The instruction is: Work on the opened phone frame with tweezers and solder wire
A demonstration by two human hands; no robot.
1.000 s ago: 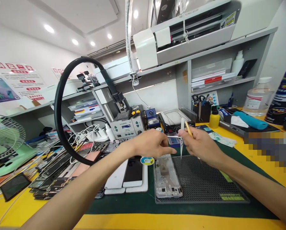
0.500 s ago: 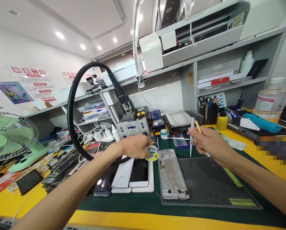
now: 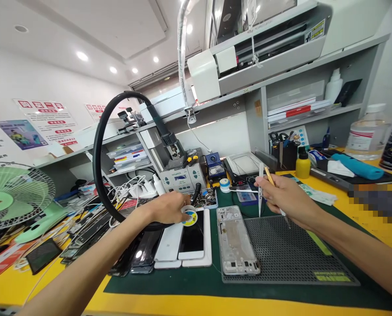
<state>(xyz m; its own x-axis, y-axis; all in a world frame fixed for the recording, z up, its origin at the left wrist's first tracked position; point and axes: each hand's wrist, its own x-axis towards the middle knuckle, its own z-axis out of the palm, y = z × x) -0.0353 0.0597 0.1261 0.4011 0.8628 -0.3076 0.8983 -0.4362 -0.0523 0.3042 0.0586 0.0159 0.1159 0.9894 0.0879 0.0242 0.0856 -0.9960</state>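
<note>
My left hand is closed around a small round spool with a yellow and blue label, just above a white phone with a dark screen. My right hand grips a pair of tweezers, tips pointing down, together with a slim pen-like tool with a gold end. Below and left of that hand, a bare phone frame lies on the left part of a grey perforated mat. Neither hand touches the frame.
More phones lie left of the white one. A hot-air station with a looping black hose stands behind. A green fan is at far left. At right are a yellow bottle and a large clear bottle.
My left hand has moved left with the spool, from beside the phone frame to over the white phone. My right hand stays nearly in place, still holding both tools. The view shifted slightly.
</note>
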